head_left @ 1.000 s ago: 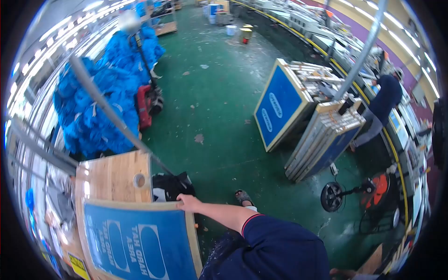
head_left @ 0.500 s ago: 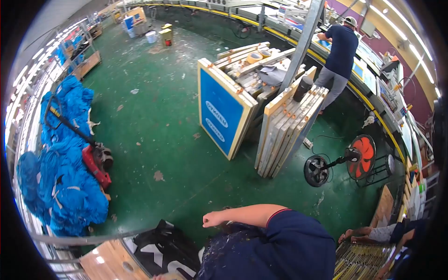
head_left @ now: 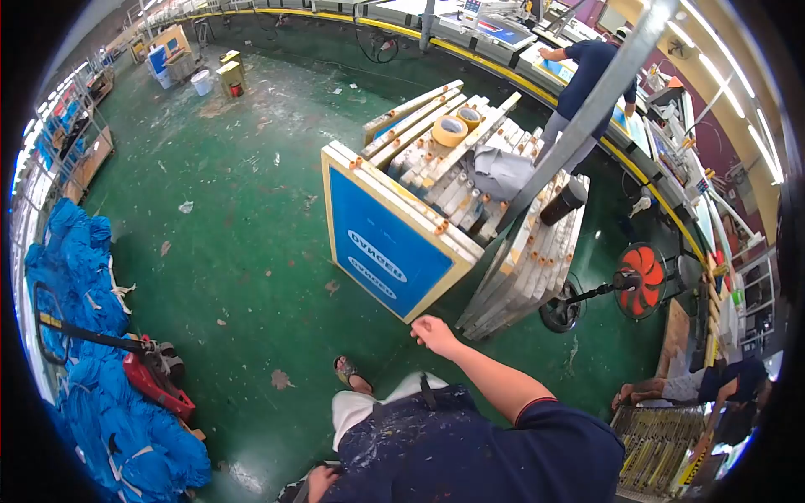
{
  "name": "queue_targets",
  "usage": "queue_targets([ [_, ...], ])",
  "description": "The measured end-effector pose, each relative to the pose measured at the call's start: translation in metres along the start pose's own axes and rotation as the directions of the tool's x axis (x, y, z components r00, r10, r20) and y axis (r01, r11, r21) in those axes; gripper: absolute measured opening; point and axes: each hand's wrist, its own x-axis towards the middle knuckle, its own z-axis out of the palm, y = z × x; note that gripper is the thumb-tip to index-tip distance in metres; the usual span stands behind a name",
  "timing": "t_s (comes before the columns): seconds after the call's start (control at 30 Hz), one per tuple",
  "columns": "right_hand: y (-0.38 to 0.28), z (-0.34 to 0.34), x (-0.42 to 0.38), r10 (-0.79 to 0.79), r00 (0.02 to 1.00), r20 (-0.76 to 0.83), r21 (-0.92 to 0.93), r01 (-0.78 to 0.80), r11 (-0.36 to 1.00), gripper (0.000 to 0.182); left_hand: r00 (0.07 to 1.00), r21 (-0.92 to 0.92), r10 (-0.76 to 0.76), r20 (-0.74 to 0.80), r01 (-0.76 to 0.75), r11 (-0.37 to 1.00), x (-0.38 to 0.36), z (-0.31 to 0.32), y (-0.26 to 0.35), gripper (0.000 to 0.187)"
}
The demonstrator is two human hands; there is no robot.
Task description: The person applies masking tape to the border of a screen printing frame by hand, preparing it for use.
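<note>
Near blue frame (head_left: 369, 230): right hand (head_left: 433, 334), earlier on another frame.

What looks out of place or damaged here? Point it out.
A crumpled grey cloth and rolls of tape lie on top of the upright frames, as if set down loosely rather than stored. The green floor also has scattered pale marks, perhaps wear or scraps.
</note>
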Motion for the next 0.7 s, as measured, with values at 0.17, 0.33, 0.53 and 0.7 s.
queue_targets([
  [0.17,-0.146,-0.043,0.109,-0.46,0.87,-0.178,-0.173,0.433,0.885,0.02,0.87,-0.984,-0.491,-0.037,0.053,0.168,0.063,-0.154,0.004,0.019],
  [0.33,-0.274,-0.158,0.274,-0.818,0.468,-0.334,-0.734,0.415,0.537,0.02,0.743,-0.797,-0.408,-0.53,-0.273,0.538,0.058,-0.307,0.183,0.047],
  [0.53,-0.347,-0.23,0.396,-0.49,0.722,-0.488,-0.858,-0.296,0.419,0.059,0.804,-0.857,-0.447,-0.392,-0.143,0.495,0.029,-0.234,0.305,0.043],
  [0.7,-0.32,-0.262,0.448,-0.541,0.777,-0.32,-0.926,-0.137,0.351,0.062,0.88,-0.698,-0.444,-0.169,0.212,0.684,0.017,-0.067,0.289,0.045],
])
